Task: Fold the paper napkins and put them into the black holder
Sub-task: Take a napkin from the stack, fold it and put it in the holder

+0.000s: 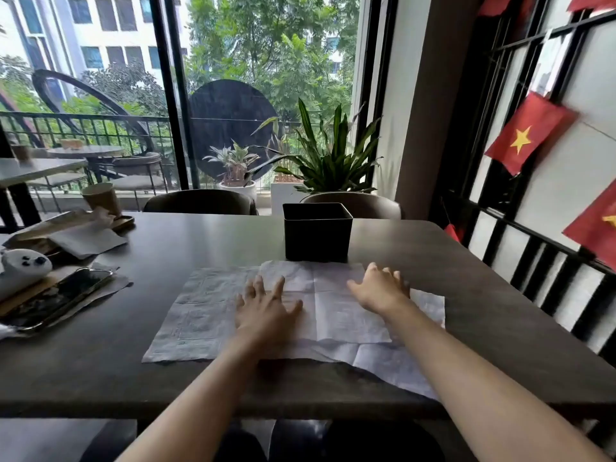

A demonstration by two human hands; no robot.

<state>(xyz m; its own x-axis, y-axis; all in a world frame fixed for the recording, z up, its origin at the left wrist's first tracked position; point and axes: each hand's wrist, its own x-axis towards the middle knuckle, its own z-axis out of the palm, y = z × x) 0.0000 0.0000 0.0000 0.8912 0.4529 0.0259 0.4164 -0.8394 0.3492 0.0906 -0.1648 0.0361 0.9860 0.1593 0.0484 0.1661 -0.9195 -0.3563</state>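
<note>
White napkins (336, 315) unfolded, left hand (266, 308) and right hand (380, 291) flat, fingers spread

Phone (58, 300) on tray at left, paper cup (101, 198), potted plants (328, 161), red flags (530, 133)

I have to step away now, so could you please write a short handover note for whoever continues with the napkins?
Left hand: open, flat on the spread paper napkins, holding nothing.
Right hand: open, fingers spread, palm down on the same napkins, holding nothing.
Napkins: unfolded, overlapping on the table, one corner hanging over the near edge.
Black holder: upright just behind the napkins; no napkin shows above its rim.
Done: napkins laid out.
Left: fold each one and place it in the holder.
</note>
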